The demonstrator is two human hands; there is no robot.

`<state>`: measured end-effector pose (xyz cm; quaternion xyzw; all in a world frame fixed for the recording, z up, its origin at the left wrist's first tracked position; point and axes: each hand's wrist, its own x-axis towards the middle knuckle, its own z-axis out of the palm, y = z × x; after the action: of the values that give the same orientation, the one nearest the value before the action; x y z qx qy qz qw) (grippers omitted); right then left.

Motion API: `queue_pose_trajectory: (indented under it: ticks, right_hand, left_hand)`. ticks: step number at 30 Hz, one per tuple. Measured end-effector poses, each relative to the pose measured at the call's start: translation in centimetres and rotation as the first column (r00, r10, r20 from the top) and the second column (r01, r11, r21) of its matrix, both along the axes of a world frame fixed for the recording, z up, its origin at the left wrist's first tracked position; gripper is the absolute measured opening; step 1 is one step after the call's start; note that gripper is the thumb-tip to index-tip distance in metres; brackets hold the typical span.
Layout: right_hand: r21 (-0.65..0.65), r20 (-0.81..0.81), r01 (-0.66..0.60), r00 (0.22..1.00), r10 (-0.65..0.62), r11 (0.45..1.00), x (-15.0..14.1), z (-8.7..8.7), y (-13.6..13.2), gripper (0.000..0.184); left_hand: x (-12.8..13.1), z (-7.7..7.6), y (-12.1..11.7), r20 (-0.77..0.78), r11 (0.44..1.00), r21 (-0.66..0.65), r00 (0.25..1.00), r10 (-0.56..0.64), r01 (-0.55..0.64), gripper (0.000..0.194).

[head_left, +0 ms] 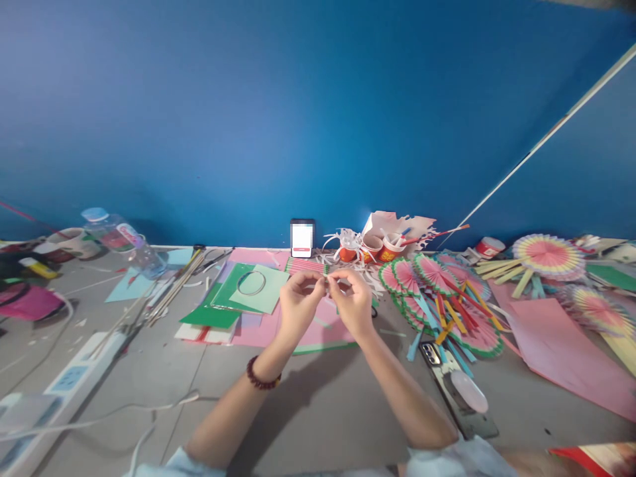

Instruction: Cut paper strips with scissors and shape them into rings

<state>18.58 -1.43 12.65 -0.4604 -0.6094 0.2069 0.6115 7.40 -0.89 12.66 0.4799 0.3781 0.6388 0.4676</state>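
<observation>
My left hand (298, 301) and my right hand (354, 301) meet above the grey table (308, 411), fingertips pinched together on a small thin piece that I cannot make out. A beaded bracelet (262, 379) circles my left wrist. Beneath the hands lie pink paper sheets (322, 324) and a stack of green sheets (233, 295) with a ring shape on top. A pleated striped paper strip (305, 266) lies just beyond my fingers.
Pleated paper fans (437, 291) with coloured sticks lie at the right, more fans (549, 255) further right. Paper cups (370, 248), a standing phone (302, 237), a plastic bottle (124, 238), a power strip (64, 381) and a flat phone (454, 391) surround the work area. Blue wall behind.
</observation>
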Motion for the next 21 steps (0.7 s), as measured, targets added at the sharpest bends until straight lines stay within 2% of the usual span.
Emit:
queue_pose_trajectory:
  ticks: [4,9,13,17,19,21]
  right_hand:
    - [-0.102,-0.157,-0.081,0.986,0.065,0.992,-0.01,-0.12,0.15,0.011]
    - [-0.168,-0.37,-0.194,0.921,0.121,0.967,-0.18,0.25,0.33,0.012]
    - [-0.194,-0.45,-0.233,0.884,0.125,0.953,-0.32,0.59,0.42,0.013]
    - [-0.197,-0.426,-0.225,0.896,0.124,0.954,-0.27,0.42,0.42,0.013]
    - [-0.133,-0.313,-0.159,0.943,0.111,0.978,-0.21,0.32,0.23,0.01]
    - [-0.012,-0.124,-0.065,0.99,0.063,0.998,-0.21,0.33,-0.07,0.008]
  left_hand:
    - [0.06,0.23,-0.16,-0.003,1.0,0.008,1.0,-0.005,0.005,0.017]
    - [0.04,0.24,-0.18,-0.002,1.0,0.011,1.0,-0.014,0.014,0.016]
    - [0.02,0.27,-0.19,0.0,0.999,0.029,0.999,-0.032,0.032,0.016]
    - [0.01,0.38,-0.21,-0.018,0.998,0.055,0.999,-0.026,0.027,0.015]
    - [-0.05,0.38,-0.22,-0.033,0.998,0.066,0.999,-0.017,0.019,0.014]
    - [-0.18,0.37,-0.25,-0.055,0.998,0.069,0.998,0.003,0.001,0.012]
